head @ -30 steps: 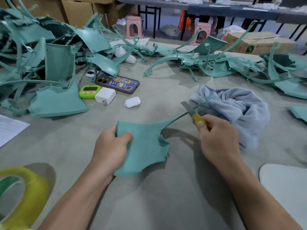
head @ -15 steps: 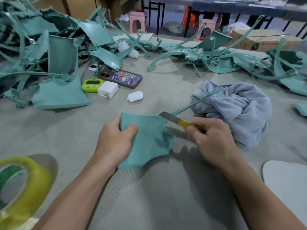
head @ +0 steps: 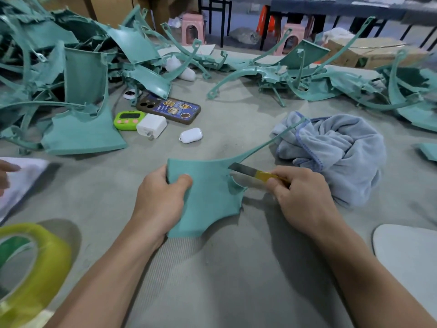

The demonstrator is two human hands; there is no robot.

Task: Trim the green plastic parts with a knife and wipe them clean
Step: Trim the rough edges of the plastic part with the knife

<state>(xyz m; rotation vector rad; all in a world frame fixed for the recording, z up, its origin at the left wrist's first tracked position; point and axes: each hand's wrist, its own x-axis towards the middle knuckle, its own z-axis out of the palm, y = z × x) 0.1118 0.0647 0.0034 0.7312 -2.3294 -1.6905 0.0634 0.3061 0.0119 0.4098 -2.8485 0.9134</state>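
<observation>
On the bench (head: 236, 268) we judge the part (head: 210, 192) light, thin and springy, best held broadly, so our left hand (head: 160, 200) grip clamps its nine o'clock edge while our right hand (head: 305, 200) pinches the knife (head: 250, 172) at three o'clock.

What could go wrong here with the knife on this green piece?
The knife points its blade toward the left hand gripping the green part, so a slip might reach that thumb. The part's thin arm reaches over the edge of the grey towel and might catch on it.
</observation>
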